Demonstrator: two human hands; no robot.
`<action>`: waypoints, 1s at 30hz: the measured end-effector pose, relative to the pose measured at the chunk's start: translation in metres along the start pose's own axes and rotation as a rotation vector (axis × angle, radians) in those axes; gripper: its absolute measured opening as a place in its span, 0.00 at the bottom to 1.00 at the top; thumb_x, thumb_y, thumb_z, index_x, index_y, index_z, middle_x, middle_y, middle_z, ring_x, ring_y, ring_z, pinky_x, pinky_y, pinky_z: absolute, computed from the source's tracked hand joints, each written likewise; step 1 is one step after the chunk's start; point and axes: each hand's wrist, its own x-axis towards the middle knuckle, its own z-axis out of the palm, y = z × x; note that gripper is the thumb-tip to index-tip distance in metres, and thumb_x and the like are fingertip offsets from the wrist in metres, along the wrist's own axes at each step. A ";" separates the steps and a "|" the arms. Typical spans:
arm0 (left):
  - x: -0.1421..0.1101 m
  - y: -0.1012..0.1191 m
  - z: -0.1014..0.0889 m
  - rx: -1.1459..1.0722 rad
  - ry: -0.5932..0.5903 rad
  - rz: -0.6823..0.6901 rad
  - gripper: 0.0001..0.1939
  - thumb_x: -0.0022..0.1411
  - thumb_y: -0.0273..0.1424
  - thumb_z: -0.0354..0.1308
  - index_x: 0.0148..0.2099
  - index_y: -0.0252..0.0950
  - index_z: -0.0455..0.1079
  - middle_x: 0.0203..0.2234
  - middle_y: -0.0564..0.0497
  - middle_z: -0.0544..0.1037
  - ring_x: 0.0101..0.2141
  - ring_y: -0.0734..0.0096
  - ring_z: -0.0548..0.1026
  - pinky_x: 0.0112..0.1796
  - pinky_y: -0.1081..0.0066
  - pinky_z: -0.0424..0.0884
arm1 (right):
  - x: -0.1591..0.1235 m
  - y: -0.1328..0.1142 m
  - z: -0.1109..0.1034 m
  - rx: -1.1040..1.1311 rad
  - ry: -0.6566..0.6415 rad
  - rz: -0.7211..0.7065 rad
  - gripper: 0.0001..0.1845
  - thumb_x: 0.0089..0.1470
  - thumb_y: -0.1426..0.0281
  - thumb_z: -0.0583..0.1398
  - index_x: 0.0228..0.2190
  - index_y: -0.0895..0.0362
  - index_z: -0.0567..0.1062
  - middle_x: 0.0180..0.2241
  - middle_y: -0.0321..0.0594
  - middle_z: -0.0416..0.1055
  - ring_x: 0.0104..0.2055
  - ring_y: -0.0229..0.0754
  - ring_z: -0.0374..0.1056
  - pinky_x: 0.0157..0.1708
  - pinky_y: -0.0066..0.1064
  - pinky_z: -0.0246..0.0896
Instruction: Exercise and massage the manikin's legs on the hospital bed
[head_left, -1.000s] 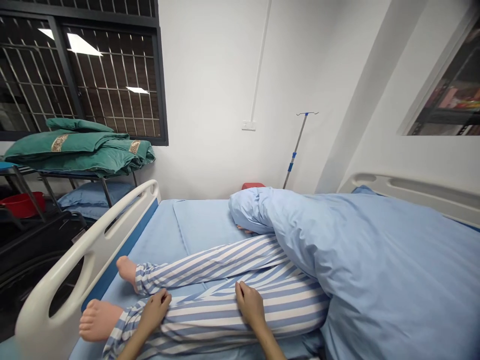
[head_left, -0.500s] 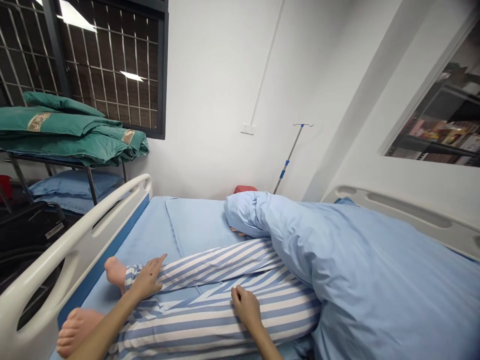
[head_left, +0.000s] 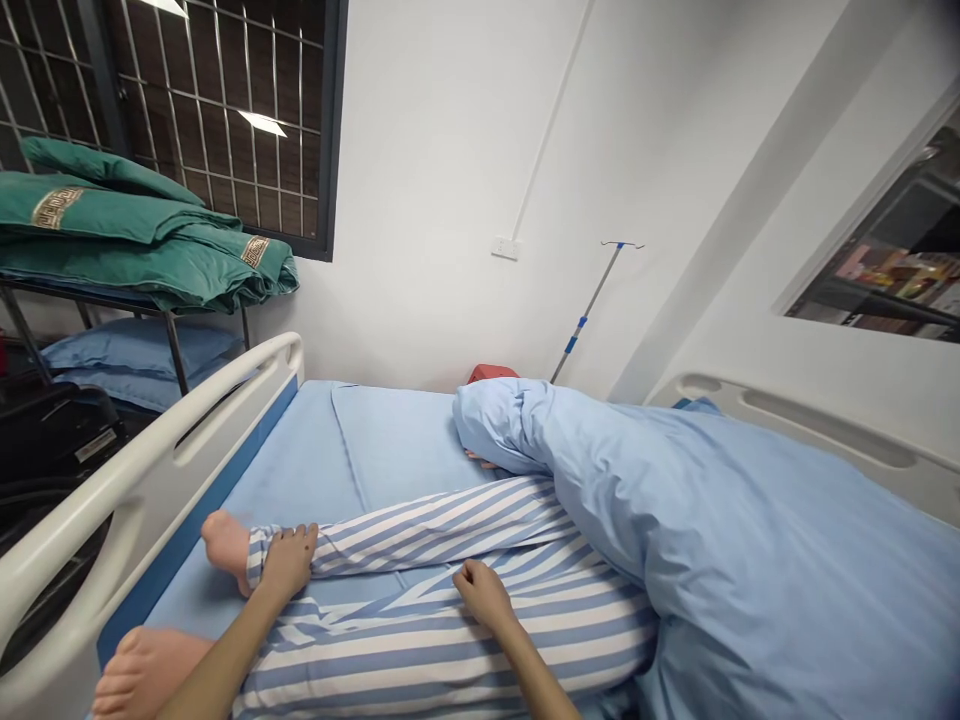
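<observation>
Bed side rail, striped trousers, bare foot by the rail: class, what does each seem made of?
The side rail looks like moulded plastic: smooth, glossy white, with rounded edges. The striped trousers look like matte woven cotton, with soft creases along the leg. The bare foot looks like silicone or vinyl, even-toned with a faint sheen; the look cannot settle which.

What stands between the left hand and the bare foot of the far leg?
Only the striped trouser cuff of that leg: the left hand rests on it, right next to the bare foot, with no other object between them.
</observation>
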 end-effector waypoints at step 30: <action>-0.028 0.005 -0.005 -0.240 0.314 -0.056 0.31 0.50 0.32 0.51 0.58 0.33 0.55 0.53 0.39 0.63 0.56 0.53 0.55 0.55 0.58 0.49 | -0.017 -0.014 0.009 -0.155 0.165 -0.220 0.11 0.55 0.71 0.49 0.24 0.56 0.66 0.21 0.35 0.68 0.25 0.36 0.63 0.26 0.26 0.43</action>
